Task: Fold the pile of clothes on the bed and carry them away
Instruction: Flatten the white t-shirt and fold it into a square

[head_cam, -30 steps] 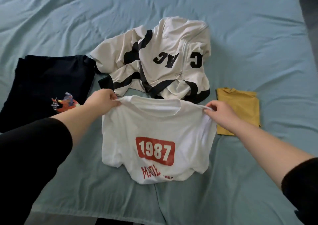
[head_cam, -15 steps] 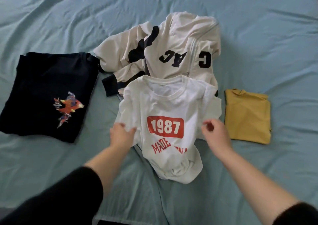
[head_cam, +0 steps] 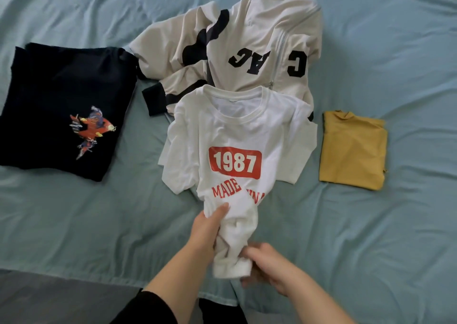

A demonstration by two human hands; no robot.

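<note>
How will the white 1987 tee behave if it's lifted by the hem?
Probably floppy: the tee bunches into creases where the left hand and right hand grip its hem. Likely light, being thin fabric. Its collar lies on the jacket, so it may drag that.

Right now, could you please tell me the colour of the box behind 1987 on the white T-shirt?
The box is solid red, clearest in the head view.

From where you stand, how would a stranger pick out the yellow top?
Start at the blue-green bed sheet and find the white shirt printed 1987 in its middle. Just right of that lies the yellow top: a small folded rectangle, the only mustard-coloured piece and the only one without print.
</note>
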